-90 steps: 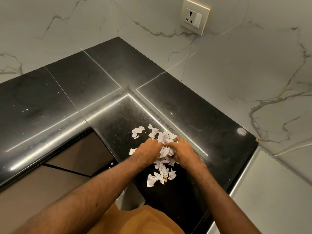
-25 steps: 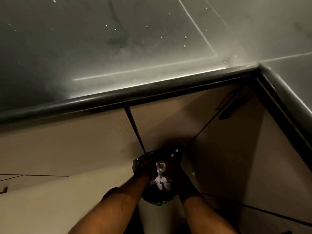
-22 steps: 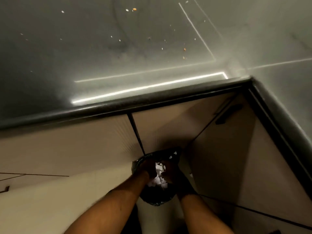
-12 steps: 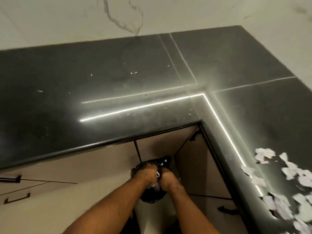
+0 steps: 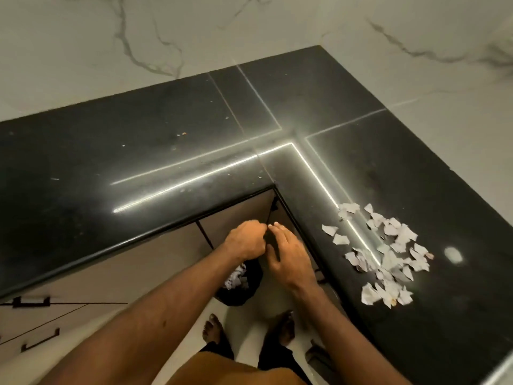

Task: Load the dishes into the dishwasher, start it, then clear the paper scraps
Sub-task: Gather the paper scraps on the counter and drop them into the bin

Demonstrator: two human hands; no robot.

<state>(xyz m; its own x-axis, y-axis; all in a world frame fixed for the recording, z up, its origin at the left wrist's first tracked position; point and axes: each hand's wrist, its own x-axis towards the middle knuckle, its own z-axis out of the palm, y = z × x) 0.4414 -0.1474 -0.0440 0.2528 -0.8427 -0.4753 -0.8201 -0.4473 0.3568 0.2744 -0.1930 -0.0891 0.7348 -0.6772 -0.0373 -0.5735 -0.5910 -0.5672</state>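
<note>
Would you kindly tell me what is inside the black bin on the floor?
White paper scraps lie inside the black bin. The left hand and wrist cover the far part of its opening, so the rest cannot be seen.

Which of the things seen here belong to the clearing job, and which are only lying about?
Belong to the job:
paper scraps on the counter
bin on the floor, some scraps already inside

Only lying about:
crumbs on the counter
drawer handles

white paper scraps [image 5: 385,254], scattered on countertop [image 5: 138,162]
</note>
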